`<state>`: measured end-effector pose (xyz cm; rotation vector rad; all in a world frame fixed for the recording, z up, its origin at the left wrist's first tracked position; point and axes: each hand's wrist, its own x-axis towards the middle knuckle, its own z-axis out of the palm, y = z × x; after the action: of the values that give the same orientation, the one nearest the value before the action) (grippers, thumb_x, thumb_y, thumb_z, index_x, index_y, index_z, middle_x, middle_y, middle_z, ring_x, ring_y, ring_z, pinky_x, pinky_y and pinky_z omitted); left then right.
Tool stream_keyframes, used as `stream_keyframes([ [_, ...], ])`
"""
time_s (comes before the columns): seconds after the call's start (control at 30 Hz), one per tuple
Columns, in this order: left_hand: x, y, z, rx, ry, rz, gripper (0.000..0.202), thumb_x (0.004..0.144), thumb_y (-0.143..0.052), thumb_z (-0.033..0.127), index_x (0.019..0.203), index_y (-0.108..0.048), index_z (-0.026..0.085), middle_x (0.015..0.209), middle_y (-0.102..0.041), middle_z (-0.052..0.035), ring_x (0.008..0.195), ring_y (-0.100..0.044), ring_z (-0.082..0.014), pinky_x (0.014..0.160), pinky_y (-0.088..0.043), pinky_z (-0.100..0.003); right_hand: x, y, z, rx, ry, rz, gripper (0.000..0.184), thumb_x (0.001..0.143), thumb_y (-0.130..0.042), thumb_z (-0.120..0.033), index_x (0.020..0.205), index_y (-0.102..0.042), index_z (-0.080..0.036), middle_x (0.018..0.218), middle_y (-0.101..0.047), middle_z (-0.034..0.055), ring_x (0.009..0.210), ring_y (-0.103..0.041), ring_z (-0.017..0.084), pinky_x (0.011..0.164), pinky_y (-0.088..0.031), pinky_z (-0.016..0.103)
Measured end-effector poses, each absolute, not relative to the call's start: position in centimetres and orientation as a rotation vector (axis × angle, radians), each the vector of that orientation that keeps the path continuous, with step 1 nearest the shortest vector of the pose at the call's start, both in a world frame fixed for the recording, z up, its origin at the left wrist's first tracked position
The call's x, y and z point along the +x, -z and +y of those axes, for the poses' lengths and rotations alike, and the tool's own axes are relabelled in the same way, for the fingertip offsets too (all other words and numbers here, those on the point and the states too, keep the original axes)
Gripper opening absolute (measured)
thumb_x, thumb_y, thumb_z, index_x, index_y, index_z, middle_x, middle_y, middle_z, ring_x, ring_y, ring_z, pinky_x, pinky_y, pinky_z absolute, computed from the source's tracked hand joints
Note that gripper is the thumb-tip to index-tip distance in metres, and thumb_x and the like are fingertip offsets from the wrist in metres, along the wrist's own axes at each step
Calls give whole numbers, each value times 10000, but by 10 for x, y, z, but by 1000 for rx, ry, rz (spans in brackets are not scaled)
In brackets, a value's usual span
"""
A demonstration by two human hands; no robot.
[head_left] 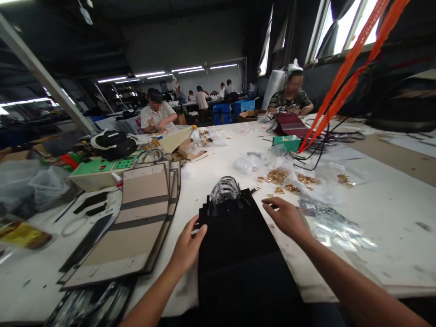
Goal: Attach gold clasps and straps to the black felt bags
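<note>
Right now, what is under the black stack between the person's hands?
The white table shows on both sides of the black stack, so its far part probably rests there. Whatever lies directly beneath is covered and cannot be seen.

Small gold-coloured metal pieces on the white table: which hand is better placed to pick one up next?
Probably the right hand: it appears empty and is nearer the small gold-coloured metal pieces. The left hand is farther off, at the left edge of the stacked flat black panels.

Black stack [238, 254] apparently cut off below.
</note>
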<state>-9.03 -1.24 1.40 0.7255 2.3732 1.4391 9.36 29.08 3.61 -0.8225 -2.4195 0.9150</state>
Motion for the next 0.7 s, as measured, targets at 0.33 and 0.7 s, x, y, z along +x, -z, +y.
stream_keyframes([
  [0.33, -62, 4, 4, 411, -1905, 2027, 696, 844, -767, 559, 1406, -556, 207, 1361, -669, -95, 1184, -678, -261, 1034, -542, -367, 74, 4, 383, -1059, -494, -2778, 337, 982, -541, -341, 1208, -746, -198, 1269, -664, 137, 1089, -638, 270, 816, -438, 325],
  [0.7, -62, 17, 0, 687, -1789, 2498, 654, 903, -677, 452, 1472, -476, 197, 1454, -530, -147, 1265, -592, -269, 1063, -517, -407, 84, 1, 374, -947, -520, -2785, 164, 871, -632, -306, 902, -745, -191, 974, -731, 84, 861, -651, 243, 713, -397, 333],
])
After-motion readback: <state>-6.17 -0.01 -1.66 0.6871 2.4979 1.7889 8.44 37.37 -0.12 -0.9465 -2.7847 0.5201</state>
